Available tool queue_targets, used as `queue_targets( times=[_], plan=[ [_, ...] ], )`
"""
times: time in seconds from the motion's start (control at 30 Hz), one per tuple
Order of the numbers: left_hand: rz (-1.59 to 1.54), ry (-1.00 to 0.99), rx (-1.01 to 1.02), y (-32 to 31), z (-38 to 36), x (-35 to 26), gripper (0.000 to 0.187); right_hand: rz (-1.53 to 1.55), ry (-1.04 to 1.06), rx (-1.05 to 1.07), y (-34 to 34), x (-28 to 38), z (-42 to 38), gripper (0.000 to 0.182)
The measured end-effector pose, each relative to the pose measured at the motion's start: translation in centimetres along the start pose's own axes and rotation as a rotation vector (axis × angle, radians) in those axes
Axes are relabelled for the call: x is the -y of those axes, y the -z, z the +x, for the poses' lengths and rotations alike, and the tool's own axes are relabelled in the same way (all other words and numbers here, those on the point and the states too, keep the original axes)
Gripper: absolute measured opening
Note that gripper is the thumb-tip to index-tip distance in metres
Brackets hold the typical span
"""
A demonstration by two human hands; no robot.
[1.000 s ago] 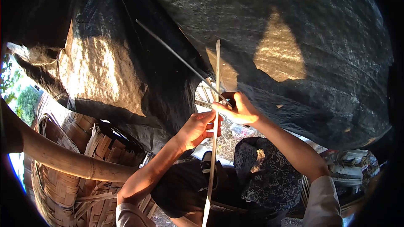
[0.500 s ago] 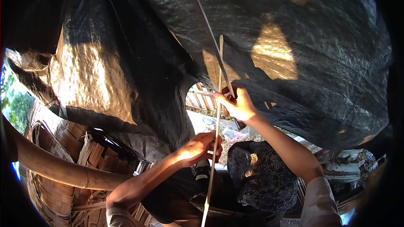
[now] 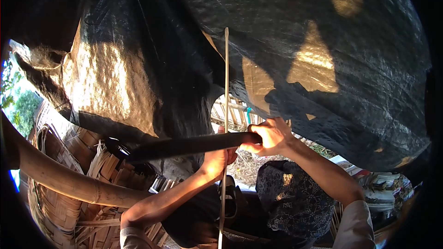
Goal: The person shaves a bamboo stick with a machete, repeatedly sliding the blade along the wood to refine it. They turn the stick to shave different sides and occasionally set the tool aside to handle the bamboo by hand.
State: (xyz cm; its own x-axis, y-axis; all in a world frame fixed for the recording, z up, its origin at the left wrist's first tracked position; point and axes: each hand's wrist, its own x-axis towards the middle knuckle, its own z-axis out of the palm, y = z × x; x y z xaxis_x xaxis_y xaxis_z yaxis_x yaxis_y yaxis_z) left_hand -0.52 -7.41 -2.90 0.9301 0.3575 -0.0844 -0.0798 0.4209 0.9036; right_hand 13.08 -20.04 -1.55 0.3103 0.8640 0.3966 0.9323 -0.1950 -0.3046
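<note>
A long thin pale strip (image 3: pixel 226 74), likely bamboo, stands nearly upright in front of me. My left hand (image 3: pixel 215 161) is closed round it at about its middle. My right hand (image 3: pixel 273 137) grips a long dark blade (image 3: pixel 194 145) near its handle end, just right of the strip. The blade lies almost level, pointing left, and passes in front of the strip and of part of my left hand. Whether its edge touches the strip cannot be made out.
Dark plastic sheeting (image 3: pixel 360 64) hangs across the view. A thick bamboo pole (image 3: pixel 83 186) curves at lower left, with woven baskets (image 3: pixel 55 203) behind it. Patterned dark cloth (image 3: pixel 295 198) lies below my right forearm. Stacked material (image 3: pixel 385 189) stands at lower right.
The blade has swung from pointing up to nearly level, pointing left across the strip. My right hand has moved lower, and the strip and my left hand have shifted slightly left.
</note>
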Motion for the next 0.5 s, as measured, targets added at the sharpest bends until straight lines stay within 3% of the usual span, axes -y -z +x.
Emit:
queue_targets(
  times=[0.1,0.13,0.17,0.23,0.27,0.3,0.37,0.43,0.47,0.5],
  plan=[
    [0.030,0.052,-0.194,-0.9,-0.3,-0.2,0.042,-0.093,0.000,-0.001,-0.3,-0.1,0.4,0.060],
    [0.124,-0.041,-0.159,-1.2,-0.9,-0.7,0.036,-0.120,-0.045,0.005,-0.3,-0.2,0.5,0.061],
    [0.143,-0.026,-0.264,-1.8,-1.2,-1.1,0.036,-0.118,-0.093,-0.098,-0.4,-0.5,0.6,0.059],
    [0.164,-0.081,-0.235,-1.4,-1.2,-1.0,0.037,0.078,-0.269,-0.088,0.7,-1.5,1.6,0.052],
    [0.166,-0.077,-0.237,-1.6,-1.3,-1.1,0.037,0.122,-0.367,-0.083,1.1,-1.5,1.6,0.034],
    [0.171,-0.055,-0.249,-1.9,-1.2,-1.3,0.038,0.125,-0.368,-0.087,1.3,-1.3,1.3,0.034],
    [0.182,-0.044,-0.254,-2.1,-0.7,-1.9,0.039,0.354,-0.291,-0.010,1.5,-1.0,0.8,0.031],
    [0.194,-0.098,-0.188,-1.4,0.0,-1.7,0.040,0.247,-0.219,0.176,1.8,-0.5,0.6,0.031],
    [0.210,-0.129,-0.125,-0.2,0.1,-0.7,0.040,0.122,-0.094,0.146,1.7,-0.5,0.6,0.032],
    [0.262,-0.153,-0.191,-0.4,0.2,-0.6,0.037,-0.003,0.034,0.117,1.6,-0.5,0.6,0.034]
  ],
)
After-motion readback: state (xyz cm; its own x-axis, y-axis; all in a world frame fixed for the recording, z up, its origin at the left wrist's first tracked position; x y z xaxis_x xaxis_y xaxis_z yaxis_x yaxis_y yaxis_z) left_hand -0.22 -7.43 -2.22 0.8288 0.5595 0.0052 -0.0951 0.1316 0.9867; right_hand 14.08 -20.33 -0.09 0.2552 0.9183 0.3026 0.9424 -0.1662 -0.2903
